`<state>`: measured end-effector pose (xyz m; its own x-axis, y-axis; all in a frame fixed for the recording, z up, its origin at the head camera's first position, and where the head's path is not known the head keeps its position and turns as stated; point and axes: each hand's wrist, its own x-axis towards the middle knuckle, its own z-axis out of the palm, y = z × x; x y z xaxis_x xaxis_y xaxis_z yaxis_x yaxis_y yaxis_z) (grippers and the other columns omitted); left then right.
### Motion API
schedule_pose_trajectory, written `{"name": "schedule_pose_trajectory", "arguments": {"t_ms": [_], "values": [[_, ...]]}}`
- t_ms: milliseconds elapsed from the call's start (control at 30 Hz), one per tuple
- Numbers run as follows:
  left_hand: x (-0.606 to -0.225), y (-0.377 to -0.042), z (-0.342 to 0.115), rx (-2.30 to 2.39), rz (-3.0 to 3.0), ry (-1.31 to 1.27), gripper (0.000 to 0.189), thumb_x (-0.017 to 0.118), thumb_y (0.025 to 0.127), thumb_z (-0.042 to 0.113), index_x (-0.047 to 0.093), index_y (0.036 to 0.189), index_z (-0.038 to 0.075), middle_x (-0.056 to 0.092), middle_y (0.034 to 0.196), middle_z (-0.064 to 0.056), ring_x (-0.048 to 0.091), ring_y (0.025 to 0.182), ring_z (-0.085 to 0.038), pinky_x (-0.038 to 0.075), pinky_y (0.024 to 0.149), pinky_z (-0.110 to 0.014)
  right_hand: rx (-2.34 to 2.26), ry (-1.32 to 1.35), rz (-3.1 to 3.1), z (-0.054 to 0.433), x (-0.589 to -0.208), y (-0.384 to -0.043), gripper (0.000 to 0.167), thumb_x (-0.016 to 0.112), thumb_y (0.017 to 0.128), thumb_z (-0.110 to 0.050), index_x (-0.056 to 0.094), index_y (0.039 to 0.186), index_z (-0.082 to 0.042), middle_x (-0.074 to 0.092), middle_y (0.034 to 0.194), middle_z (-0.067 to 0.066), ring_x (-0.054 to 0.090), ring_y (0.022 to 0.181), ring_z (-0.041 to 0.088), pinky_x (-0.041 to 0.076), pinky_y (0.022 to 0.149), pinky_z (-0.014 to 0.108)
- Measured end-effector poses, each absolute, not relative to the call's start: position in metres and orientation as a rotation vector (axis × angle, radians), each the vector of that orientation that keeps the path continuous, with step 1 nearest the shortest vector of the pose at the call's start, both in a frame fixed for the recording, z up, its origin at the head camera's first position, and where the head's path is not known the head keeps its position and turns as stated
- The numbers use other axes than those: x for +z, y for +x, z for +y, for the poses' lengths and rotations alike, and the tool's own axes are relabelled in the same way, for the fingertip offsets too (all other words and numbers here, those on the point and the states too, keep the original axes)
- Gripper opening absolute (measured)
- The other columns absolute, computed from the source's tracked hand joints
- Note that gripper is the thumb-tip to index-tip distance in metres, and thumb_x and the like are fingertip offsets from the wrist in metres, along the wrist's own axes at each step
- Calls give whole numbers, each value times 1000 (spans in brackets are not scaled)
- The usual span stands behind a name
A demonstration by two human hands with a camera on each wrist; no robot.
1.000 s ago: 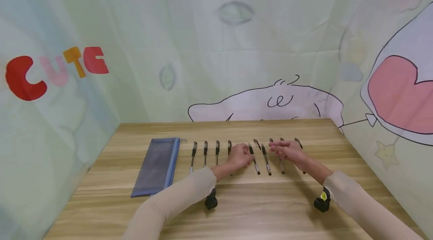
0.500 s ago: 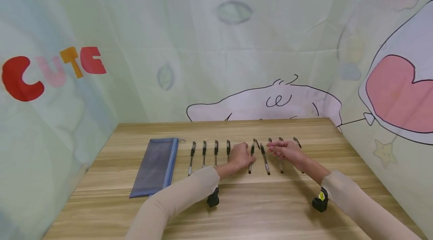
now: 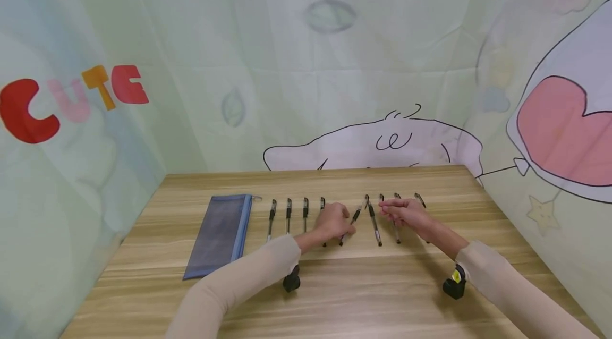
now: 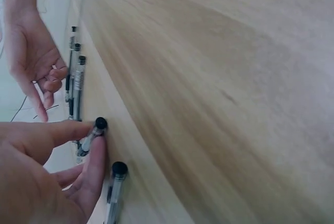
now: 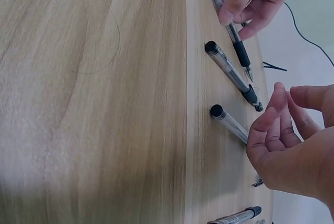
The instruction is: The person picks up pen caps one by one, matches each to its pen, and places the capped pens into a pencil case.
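In the head view, my left hand (image 3: 333, 220) pinches a clear-barrelled pen (image 3: 356, 215) with a black grip between thumb and finger. The pen slants, upper end to the right, and its bare tip shows in the right wrist view. A clear and black pen cap (image 3: 366, 201) lies just beyond that end. Beside it on the right lies another pen (image 3: 375, 227). My right hand (image 3: 406, 212) hovers over the pens further right, fingers loosely bent and thumb close to the fingertips, with nothing seen between them. It partly hides the pens beneath.
Several pens, such as the leftmost pen (image 3: 272, 217), lie in a row on the wooden table (image 3: 363, 296). A blue mesh zip pouch (image 3: 217, 232) lies flat at the left. Behind the table's far edge hangs a printed curtain (image 3: 268, 89).
The pen in my left hand has swung from leaning left to leaning right, its lower end shifting left. The loose cap has turned and shifted slightly right. My right hand has hardly moved.
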<state>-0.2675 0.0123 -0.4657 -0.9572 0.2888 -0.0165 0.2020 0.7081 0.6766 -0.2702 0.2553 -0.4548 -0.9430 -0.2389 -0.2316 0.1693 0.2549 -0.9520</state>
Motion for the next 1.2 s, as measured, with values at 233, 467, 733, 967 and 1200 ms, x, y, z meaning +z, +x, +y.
{"name": "schedule_pose_trajectory", "arguments": {"t_ms": [233,467,733,967,1200], "values": [[-463,-264,2,1335,2555,391,29,72,86,-1,73,114,-6,77,97,-17,70,56,-14,60,50,-24,-1705,-63,2227,252,-454,-269,42,59,104,-17,57,137,9,76,101,-2,61,83,6,46,63,17],[-461,-262,-11,1712,2208,170,30,71,92,4,70,121,-3,74,96,-12,68,70,-13,65,65,-26,-1697,-46,2235,250,-456,-271,41,60,104,-18,59,137,7,77,104,0,62,85,8,48,64,17],[-454,-254,-29,1830,2073,90,33,67,96,5,64,127,-4,71,110,-18,68,78,-14,66,78,-33,-1684,-49,2246,248,-452,-275,42,60,104,-20,58,138,6,77,106,0,62,86,8,50,68,20],[-455,-245,-43,1903,2011,95,38,69,96,7,61,131,-4,72,115,-20,69,75,-11,65,73,-27,-1625,-41,2347,245,-450,-284,43,62,103,-22,60,136,6,78,110,1,65,87,4,55,73,20],[-461,-239,-52,1910,1989,103,41,70,96,9,60,134,-4,73,116,-22,70,75,-11,65,74,-29,-1479,-76,2611,230,-457,-306,35,68,99,-17,68,125,6,77,104,10,61,77,10,53,66,22]]}}
